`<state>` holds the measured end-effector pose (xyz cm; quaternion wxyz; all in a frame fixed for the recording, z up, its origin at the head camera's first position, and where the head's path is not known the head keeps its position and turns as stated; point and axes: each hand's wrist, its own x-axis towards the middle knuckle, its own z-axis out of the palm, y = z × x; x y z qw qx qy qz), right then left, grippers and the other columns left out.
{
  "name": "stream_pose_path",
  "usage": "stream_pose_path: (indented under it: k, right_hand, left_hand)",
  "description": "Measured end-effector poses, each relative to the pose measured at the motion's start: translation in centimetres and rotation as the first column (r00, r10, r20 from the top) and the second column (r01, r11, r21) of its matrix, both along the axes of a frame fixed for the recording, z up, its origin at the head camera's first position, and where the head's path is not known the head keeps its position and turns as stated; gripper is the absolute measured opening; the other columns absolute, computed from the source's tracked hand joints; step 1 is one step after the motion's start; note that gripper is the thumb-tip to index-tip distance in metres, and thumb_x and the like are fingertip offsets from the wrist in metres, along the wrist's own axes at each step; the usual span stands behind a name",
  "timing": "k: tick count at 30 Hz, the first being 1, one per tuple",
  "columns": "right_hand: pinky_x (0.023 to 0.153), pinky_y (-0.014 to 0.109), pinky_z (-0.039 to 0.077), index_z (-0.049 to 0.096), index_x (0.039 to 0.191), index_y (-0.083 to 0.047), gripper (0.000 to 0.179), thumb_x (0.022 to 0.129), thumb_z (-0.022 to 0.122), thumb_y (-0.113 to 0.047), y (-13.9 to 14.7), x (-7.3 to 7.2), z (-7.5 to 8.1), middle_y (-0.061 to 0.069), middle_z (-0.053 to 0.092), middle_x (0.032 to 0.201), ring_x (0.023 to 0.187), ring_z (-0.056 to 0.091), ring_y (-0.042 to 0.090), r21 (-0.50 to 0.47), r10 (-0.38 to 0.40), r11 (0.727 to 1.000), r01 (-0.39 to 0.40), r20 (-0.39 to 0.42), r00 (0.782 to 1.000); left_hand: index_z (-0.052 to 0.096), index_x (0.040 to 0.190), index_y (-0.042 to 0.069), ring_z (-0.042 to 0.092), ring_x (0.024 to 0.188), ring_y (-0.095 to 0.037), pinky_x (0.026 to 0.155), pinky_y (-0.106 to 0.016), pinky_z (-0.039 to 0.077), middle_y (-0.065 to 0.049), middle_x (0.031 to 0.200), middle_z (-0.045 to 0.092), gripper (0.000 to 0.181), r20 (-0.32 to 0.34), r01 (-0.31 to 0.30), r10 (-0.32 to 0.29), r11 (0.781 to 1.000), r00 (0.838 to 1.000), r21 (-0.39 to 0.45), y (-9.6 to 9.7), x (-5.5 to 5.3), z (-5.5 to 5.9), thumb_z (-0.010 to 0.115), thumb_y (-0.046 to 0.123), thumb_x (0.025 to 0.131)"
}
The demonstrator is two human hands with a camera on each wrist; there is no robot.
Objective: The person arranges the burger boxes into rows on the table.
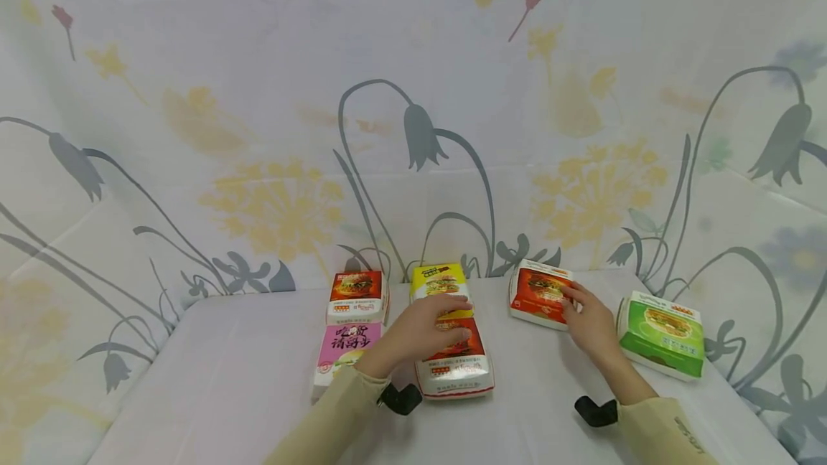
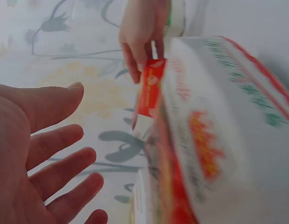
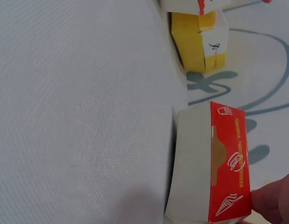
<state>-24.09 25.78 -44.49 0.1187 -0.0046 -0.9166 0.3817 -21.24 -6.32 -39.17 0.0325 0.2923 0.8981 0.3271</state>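
Left hand: fingers spread, over the red-and-white cardboard burger box just in front of the yellow cardboard burger box. Right hand: fingertips touch the red-topped white cardboard box, right of the yellow box; clamping cannot be determined.

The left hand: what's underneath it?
In the head view, parts of a yellow box and a red box show beneath the left hand; the portions it covers cannot be seen.
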Motion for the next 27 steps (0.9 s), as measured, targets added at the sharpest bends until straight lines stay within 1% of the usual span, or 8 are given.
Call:
stream_pose_path:
  k: [5,8,11,15,18,22,24,27]
  right_hand:
    - [0.095,0.054,0.04,0.054,0.136,0.01,0.04,0.101,0.05,-0.009,-0.1,0.0,0.3,0.026,0.04,0.15,0.136,0.037,0.046,-0.009,0.004,1.0,-0.004,-0.007,1.0]
    - [0.083,0.046,0.042,0.054,0.136,0.009,0.04,0.101,0.05,-0.009,0.0,0.0,0.2,0.026,0.04,0.15,0.128,0.046,0.045,-0.007,0.012,1.0,-0.012,-0.021,1.0]
    - [0.078,0.041,0.042,0.054,0.137,0.008,0.04,0.102,0.049,-0.01,0.1,-0.1,0.0,0.025,0.04,0.15,0.122,0.049,0.043,-0.009,0.022,1.0,-0.022,-0.01,1.0]
    - [0.083,0.043,0.042,0.053,0.138,0.007,0.04,0.102,0.048,-0.01,0.0,-0.1,-0.1,0.024,0.039,0.151,0.131,0.044,0.044,-0.015,0.022,1.0,-0.022,0.027,0.999]
    - [0.09,0.048,0.042,0.054,0.138,0.007,0.04,0.101,0.048,-0.009,-0.1,0.0,0.0,0.025,0.04,0.15,0.136,0.038,0.046,-0.015,0.019,1.0,-0.019,0.03,0.999]
    - [0.1,0.058,0.039,0.055,0.135,0.008,0.039,0.101,0.05,-0.01,-0.2,0.1,0.2,0.028,0.042,0.148,0.135,0.037,0.049,-0.011,0.023,1.0,-0.023,0.007,1.0]
    - [0.104,0.061,0.035,0.057,0.133,0.009,0.038,0.101,0.05,-0.01,-0.2,0.1,0.2,0.03,0.044,0.145,0.134,0.037,0.05,-0.006,0.021,1.0,-0.021,-0.016,1.0]
    - [0.102,0.063,0.036,0.06,0.129,0.009,0.034,0.101,0.051,-0.009,0.0,0.0,0.1,0.033,0.05,0.138,0.129,0.042,0.052,-0.009,0.006,1.0,-0.006,-0.041,0.999]
  left_hand:
    - [0.062,0.137,0.027,0.053,0.127,-0.017,0.1,-0.038,0.048,0.007,0.138,0.059,0.042,0.083,0.031,-0.037,0.997,0.996,0.072,2.1,-2.2,1.0,0.065,0.039,0.097]
    - [0.061,0.138,0.028,0.054,0.124,-0.018,0.098,-0.038,0.048,0.002,0.138,0.059,0.043,0.143,0.026,-0.035,0.998,0.989,0.064,3.8,-3.5,1.3,0.064,0.04,0.097]
    - [0.06,0.139,0.026,0.054,0.126,-0.018,0.101,-0.037,0.046,-0.001,0.138,0.059,0.044,0.181,0.04,-0.049,0.998,0.982,0.054,5.4,-4.8,1.1,0.064,0.037,0.097]
    - [0.06,0.139,0.021,0.053,0.128,-0.02,0.102,-0.034,0.046,-0.001,0.139,0.059,0.044,0.198,0.088,-0.093,0.996,0.976,0.033,7.2,-6.2,0.6,0.064,0.032,0.098]
    - [0.06,0.139,0.02,0.052,0.129,-0.018,0.103,-0.032,0.044,0.001,0.141,0.057,0.045,0.18,0.11,-0.101,0.993,0.979,-0.041,8.6,-6.7,0.6,0.064,0.035,0.097]
    - [0.059,0.141,0.02,0.048,0.133,-0.012,0.107,-0.03,0.04,0.004,0.143,0.055,0.048,0.13,0.145,-0.125,0.976,0.984,-0.162,10.0,-7.0,0.5,0.064,0.039,0.097]
    - [0.058,0.142,0.021,0.047,0.133,-0.011,0.108,-0.029,0.038,0.005,0.143,0.055,0.049,0.118,0.157,-0.136,0.968,0.984,-0.196,10.4,-7.0,0.5,0.064,0.038,0.097]
    - [0.058,0.142,0.022,0.048,0.131,-0.01,0.107,-0.028,0.039,0.005,0.142,0.056,0.049,0.117,0.145,-0.122,0.964,0.986,-0.221,10.7,-7.0,0.4,0.065,0.037,0.096]
